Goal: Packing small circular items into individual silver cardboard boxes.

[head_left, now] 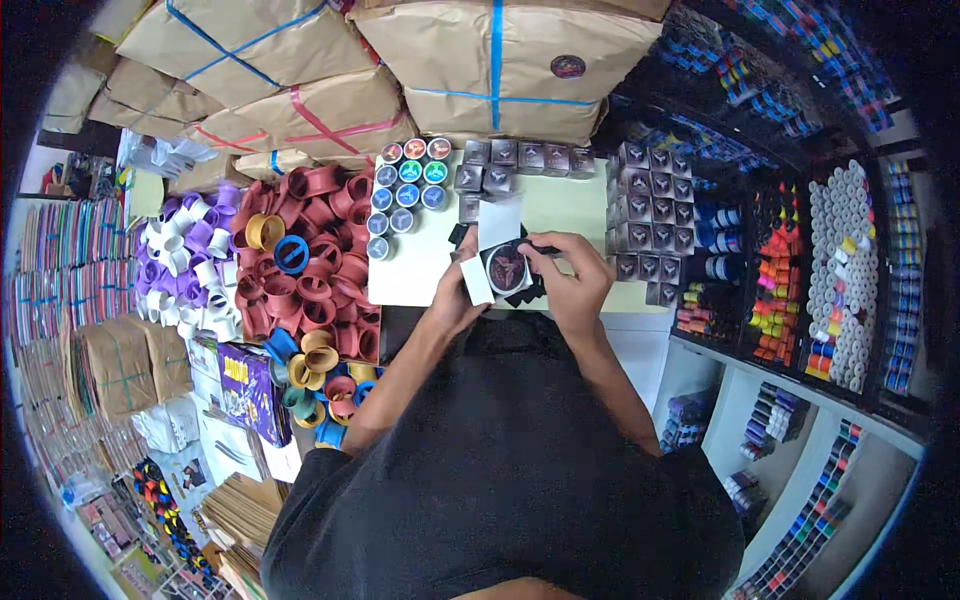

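Observation:
In front of my chest, my left hand (pixel 458 292) is closed around a small box with its white inner flaps (pixel 499 225) folded out. A round spool (pixel 507 268) with a dark, patterned label sits at the box's mouth, label facing up. My right hand (pixel 572 285) pinches near the spool's upper right rim with thumb and fingers. How deep the spool sits in the box I cannot tell. Black pieces show beneath the box and around my fingers. Beyond my hands, several closed dark boxes (pixel 530 157) stand on the pale tabletop (pixel 420 283).
Round spools with red, green and blue labels (pixel 409 172) stand in rows left of the boxes. Stacked dark boxes (pixel 655 212) line the right edge. Heaps of red rings (pixel 315 255) and purple and white rings (pixel 190 250) lie left. Wrapped parcels (pixel 500 60) stand behind; thread racks (pixel 850 270) rise right.

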`<action>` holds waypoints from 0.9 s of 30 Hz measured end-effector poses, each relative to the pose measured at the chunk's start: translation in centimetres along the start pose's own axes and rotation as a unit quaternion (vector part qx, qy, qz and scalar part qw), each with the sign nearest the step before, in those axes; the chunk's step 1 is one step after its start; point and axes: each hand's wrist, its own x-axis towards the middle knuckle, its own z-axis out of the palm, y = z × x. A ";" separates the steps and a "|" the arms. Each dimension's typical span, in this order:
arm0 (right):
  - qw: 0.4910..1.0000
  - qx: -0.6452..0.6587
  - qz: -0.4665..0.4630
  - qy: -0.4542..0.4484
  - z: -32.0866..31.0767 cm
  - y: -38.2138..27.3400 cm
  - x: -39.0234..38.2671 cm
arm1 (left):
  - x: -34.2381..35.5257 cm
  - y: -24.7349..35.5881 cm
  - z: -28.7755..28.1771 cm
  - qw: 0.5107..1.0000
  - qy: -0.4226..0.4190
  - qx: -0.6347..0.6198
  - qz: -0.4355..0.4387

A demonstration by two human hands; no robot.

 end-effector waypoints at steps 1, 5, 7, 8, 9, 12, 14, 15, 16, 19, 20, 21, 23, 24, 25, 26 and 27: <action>1.000 0.002 -0.014 0.011 -0.3 0.1 0.3 | 0.1 -0.4 0.4 1.000 0.002 0.000 0.002; 0.995 -0.007 -0.090 0.040 -1.4 1.9 0.5 | 0.6 -1.5 2.1 1.000 0.012 0.010 0.013; 0.993 0.002 -0.110 0.036 -1.8 2.7 0.6 | 0.8 -2.0 2.7 1.000 0.017 0.002 0.015; 0.991 0.008 -0.130 0.032 -2.1 3.0 0.6 | 0.8 -2.3 2.7 1.000 0.021 0.002 0.017; 0.991 0.011 -0.129 0.030 -2.4 3.2 0.7 | 0.9 -2.7 2.5 1.000 0.024 0.008 0.013; 0.989 0.010 -0.144 0.020 -3.0 3.6 0.8 | 1.0 -3.5 3.1 0.999 0.037 0.009 0.017; 0.988 0.019 -0.151 0.028 -3.2 3.9 0.8 | 1.1 -4.1 3.6 0.998 0.039 0.028 0.044; 0.988 0.019 -0.148 0.026 -3.4 4.1 0.9 | 1.1 -4.2 4.0 0.997 0.047 0.025 0.049; 0.987 0.025 -0.157 0.023 -3.5 4.3 1.0 | 1.3 -4.3 4.2 0.998 0.043 0.017 0.050; 0.988 0.037 -0.152 0.000 -3.8 4.5 0.9 | 1.3 -4.4 4.2 0.998 0.047 -0.006 0.040; 0.989 0.041 -0.139 -0.018 -3.9 4.5 0.9 | 1.5 -4.5 4.0 0.998 0.046 0.001 0.044; 0.989 0.041 -0.140 -0.017 -4.1 4.5 1.0 | 1.6 -4.5 4.0 0.998 0.044 0.009 0.048; 0.994 0.007 -0.096 -0.054 -4.6 4.1 1.3 | 1.5 -4.5 4.1 0.998 0.047 0.007 0.047; 0.994 0.007 -0.097 -0.053 -4.8 3.7 1.6 | 1.4 -4.5 4.1 0.998 0.051 0.005 0.045; 0.995 -0.002 -0.073 -0.071 -5.0 3.2 1.9 | 1.5 -4.9 3.2 0.998 0.045 0.018 0.047; 0.995 -0.012 -0.046 -0.088 -5.2 2.8 2.1 | 1.4 -4.8 3.3 0.998 0.061 -0.001 0.032; 0.995 -0.013 -0.045 -0.086 -5.3 2.6 2.3 | 1.3 -4.6 3.4 0.997 0.077 -0.020 0.017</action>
